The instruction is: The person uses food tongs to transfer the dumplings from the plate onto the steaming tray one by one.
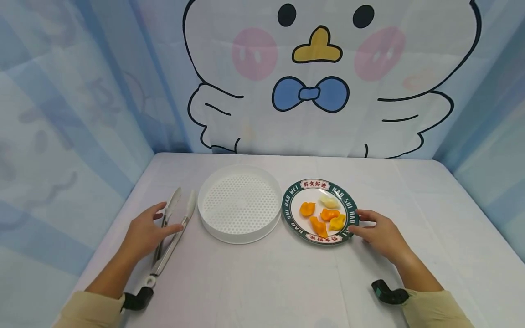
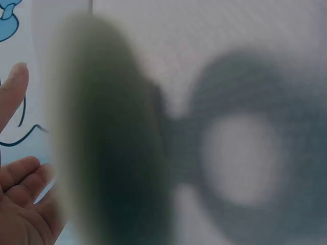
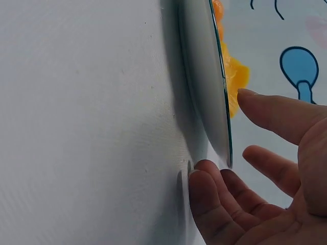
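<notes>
My left hand [image 1: 143, 234] is over a pair of metal tongs [image 1: 173, 241] at the left of the table. Its thumb overlaps one arm of the tongs and the fingers lie by the other, spread apart. A blurred dark shape fills much of the left wrist view. At the right, my right hand [image 1: 381, 237] is at the edge of a green-rimmed plate [image 1: 289, 218]. In the right wrist view its thumb [image 3: 276, 112] is on the food side of the plate, the fingers below the rim. Several orange and yellow dumpling-like pieces [image 1: 318, 226] and one pale piece [image 1: 329, 202] lie on the plate.
A round white perforated tray [image 1: 239, 238] stands between the tongs and the plate, close against the plate's left edge. The white-covered table [image 1: 254, 282] ends at a cartoon-printed curtain [image 1: 311, 132]. Blue curtains [image 1: 74, 136] hang on both sides.
</notes>
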`<state>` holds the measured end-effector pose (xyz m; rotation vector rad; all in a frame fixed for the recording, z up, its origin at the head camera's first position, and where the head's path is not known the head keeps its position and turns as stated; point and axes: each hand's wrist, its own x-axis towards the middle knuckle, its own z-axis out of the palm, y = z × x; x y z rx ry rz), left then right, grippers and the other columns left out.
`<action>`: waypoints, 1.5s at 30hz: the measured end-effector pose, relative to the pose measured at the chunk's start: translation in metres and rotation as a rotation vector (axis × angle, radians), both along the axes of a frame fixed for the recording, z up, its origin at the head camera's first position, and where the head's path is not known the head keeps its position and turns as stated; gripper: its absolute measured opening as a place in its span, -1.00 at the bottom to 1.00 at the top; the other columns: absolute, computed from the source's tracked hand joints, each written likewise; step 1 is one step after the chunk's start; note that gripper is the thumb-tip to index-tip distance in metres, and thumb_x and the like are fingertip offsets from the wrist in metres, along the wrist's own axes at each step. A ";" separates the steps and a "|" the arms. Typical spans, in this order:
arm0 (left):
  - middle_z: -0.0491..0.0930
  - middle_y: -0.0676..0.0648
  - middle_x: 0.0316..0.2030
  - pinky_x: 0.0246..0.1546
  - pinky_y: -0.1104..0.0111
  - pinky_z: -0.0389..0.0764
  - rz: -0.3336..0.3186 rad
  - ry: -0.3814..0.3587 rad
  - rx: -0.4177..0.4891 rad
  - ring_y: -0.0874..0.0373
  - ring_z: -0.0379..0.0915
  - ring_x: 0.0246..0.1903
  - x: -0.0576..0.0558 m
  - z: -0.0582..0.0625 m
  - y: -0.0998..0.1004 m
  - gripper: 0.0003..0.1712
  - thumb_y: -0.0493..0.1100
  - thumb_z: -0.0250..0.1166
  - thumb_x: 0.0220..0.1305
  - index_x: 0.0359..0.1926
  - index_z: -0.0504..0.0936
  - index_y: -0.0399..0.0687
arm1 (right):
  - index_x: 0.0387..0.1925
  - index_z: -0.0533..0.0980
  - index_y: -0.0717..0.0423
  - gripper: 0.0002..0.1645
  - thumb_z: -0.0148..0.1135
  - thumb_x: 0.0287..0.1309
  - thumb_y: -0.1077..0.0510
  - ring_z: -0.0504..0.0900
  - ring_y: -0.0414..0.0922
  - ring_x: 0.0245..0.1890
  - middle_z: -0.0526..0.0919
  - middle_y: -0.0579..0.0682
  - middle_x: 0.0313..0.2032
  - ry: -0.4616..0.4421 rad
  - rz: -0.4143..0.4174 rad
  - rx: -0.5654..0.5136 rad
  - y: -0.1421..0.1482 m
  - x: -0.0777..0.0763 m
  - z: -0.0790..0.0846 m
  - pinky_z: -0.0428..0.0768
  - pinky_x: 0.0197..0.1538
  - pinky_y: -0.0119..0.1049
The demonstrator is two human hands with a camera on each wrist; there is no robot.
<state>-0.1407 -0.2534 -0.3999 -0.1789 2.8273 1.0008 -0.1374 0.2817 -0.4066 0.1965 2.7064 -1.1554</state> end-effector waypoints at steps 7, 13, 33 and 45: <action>0.27 -0.55 0.29 -0.01 -0.22 0.51 -0.011 -0.010 0.000 -0.47 0.30 0.19 -0.001 -0.003 -0.002 0.13 0.13 0.47 0.15 0.48 0.09 -0.38 | 0.41 0.24 0.34 -0.08 0.37 0.23 -0.08 0.59 0.06 -0.12 0.35 0.41 0.28 -0.003 0.010 -0.003 0.000 -0.002 -0.005 0.63 -0.13 -0.23; 0.30 -0.57 0.26 -0.05 -0.19 0.55 -0.017 -0.036 -0.013 -0.46 0.36 0.14 -0.001 -0.004 -0.001 0.06 0.04 0.49 0.14 0.44 0.15 -0.42 | 0.42 0.22 0.35 -0.07 0.37 0.23 -0.06 0.58 0.08 -0.11 0.34 0.41 0.27 -0.007 0.012 0.001 0.000 -0.003 -0.005 0.63 -0.14 -0.24; 0.23 -0.58 0.30 0.03 -0.24 0.47 -0.012 -0.047 -0.050 -0.50 0.28 0.20 -0.003 -0.005 -0.003 0.00 -0.02 0.42 0.19 0.43 0.13 -0.47 | 0.41 0.22 0.37 -0.07 0.39 0.21 -0.04 0.55 0.13 -0.04 0.37 0.41 0.23 0.004 0.021 -0.016 0.002 -0.002 -0.005 0.63 -0.16 -0.27; 0.25 -0.56 0.29 0.05 -0.25 0.45 0.009 -0.073 -0.062 -0.46 0.30 0.18 -0.002 -0.006 -0.005 0.00 0.02 0.45 0.19 0.40 0.17 -0.49 | 0.42 0.21 0.36 -0.06 0.39 0.22 -0.03 0.54 0.15 -0.01 0.37 0.39 0.22 -0.008 0.014 -0.015 0.002 -0.004 -0.005 0.63 -0.15 -0.26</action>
